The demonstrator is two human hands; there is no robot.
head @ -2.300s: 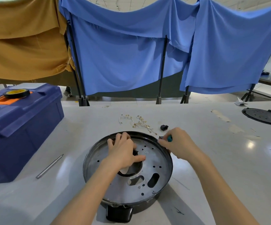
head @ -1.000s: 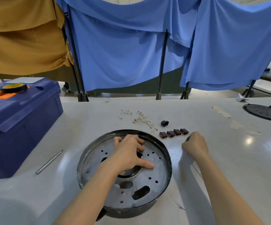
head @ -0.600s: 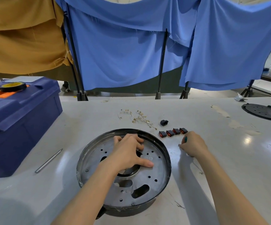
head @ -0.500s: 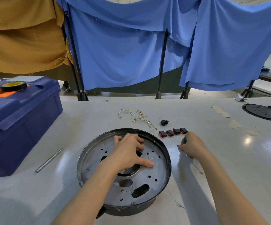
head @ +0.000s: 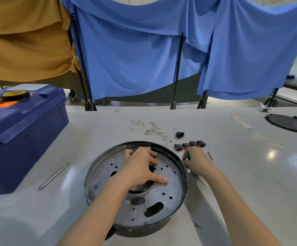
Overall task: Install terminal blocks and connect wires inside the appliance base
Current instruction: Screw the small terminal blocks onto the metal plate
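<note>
Near four terminal blocks (head: 186,145), right hand (head: 196,163) grips one tool (head: 188,155); left hand (head: 140,168) rests open on base (head: 172,189).

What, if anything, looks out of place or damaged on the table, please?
One black block lies apart from the row of four red-and-black blocks. The table shows scuffed, peeling patches at the right.

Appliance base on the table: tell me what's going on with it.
A person's left hand rests on the appliance base, steadying it. The right hand, beside the base's right rim, grips a small teal-handled tool. Four terminal blocks lie in a row just beyond that hand, loose wires farther back; none looks installed yet.
</note>
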